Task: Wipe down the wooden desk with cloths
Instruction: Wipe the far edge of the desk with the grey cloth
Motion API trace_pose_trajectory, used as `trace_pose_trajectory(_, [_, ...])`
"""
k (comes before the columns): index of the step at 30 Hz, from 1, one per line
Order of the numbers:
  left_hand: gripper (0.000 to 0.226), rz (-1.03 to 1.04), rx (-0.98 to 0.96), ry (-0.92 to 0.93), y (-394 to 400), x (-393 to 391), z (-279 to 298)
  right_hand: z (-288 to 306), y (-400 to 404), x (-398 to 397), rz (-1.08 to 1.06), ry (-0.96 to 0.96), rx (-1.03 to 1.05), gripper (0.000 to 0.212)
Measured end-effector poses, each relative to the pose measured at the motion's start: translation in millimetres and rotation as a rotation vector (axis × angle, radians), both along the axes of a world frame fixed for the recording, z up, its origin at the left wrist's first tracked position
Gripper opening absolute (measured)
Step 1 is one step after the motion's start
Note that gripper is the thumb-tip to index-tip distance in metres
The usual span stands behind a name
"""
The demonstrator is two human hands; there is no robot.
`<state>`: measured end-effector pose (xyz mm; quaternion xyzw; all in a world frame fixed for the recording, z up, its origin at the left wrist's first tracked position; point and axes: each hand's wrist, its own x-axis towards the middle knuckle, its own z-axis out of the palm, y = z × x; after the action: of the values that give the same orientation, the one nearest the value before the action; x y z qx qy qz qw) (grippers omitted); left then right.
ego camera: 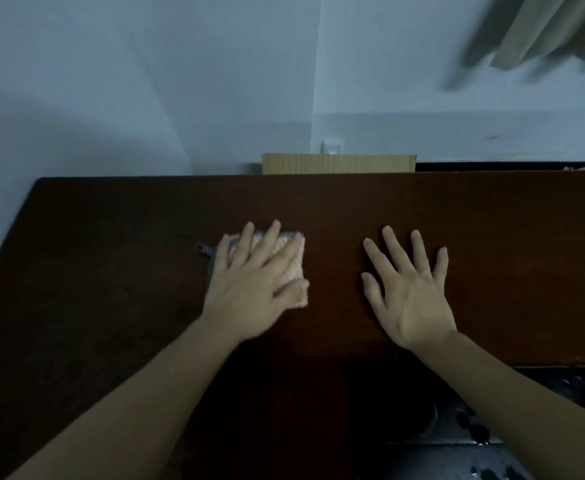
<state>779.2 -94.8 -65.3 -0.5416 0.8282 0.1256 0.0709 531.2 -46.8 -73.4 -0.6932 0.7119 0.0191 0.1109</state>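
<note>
Cloth is the small pink, bumpy thing that lies flat on the dark brown wooden desk, a bit left of the middle. It has a gray edge, and a little gray loop sticks out from its far left corner. The left hand lies on top of the cloth with its fingers straight and spread wide, pressing it down onto the wood. The thumb reaches over the near right corner of the cloth. The hand covers most of the cloth, so only the right part and the far edge show. The right hand lies flat on the bare wood to the right, well apart from the cloth. Its fingers are straight and spread too, and it holds nothing. Both bare arms reach in from the bottom. Behind the far edge of the desk stands a piece of brown cardboard, and a small white wall plate sits just above it on the pale wall. Blurry tan curtains hang at the top right.
</note>
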Motion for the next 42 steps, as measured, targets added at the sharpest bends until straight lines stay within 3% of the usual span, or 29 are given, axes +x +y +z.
trace_pose_trajectory(8, [0.07,0.124,-0.034,-0.041,-72.0,-14.6,-4.2,1.6,-0.5,0.8,0.0,-0.024,-0.004,0.073])
trace_pose_trajectory(11, [0.07,0.095,-0.016,-0.027,-46.5,-10.7,0.8,2.4,-0.8,1.8,0.013,-0.008,0.021,0.074])
trace_pose_trajectory(18, [0.066,-0.186,-0.006,0.011,58.2,20.8,2.9,7.4,-8.8,14.4,-0.017,0.069,0.045,0.081])
trace_pose_trajectory(23, [0.069,0.067,0.006,0.03,-5.8,27.1,-2.0,13.2,-29.7,56.7,-0.039,-0.102,0.087,0.066])
trace_pose_trajectory(27, [0.07,0.131,-0.024,-0.022,-73.1,30.7,-6.0,3.4,-28.9,66.1,0.0,0.031,0.084,0.078])
trace_pose_trajectory(32, [0.071,0.177,-0.059,-0.007,-122.6,35.7,-11.0,3.9,-30.3,67.9,-0.004,0.035,0.085,0.077])
trace_pose_trajectory(36, [0.073,0.103,-0.066,0.003,-97.1,36.4,-7.4,3.0,-29.9,68.2,-0.009,0.048,0.097,0.076])
trace_pose_trajectory(42, [0.071,-0.218,-0.056,0.037,-33.0,54.5,-5.9,3.1,-29.6,71.1,-0.033,0.081,0.088,0.075])
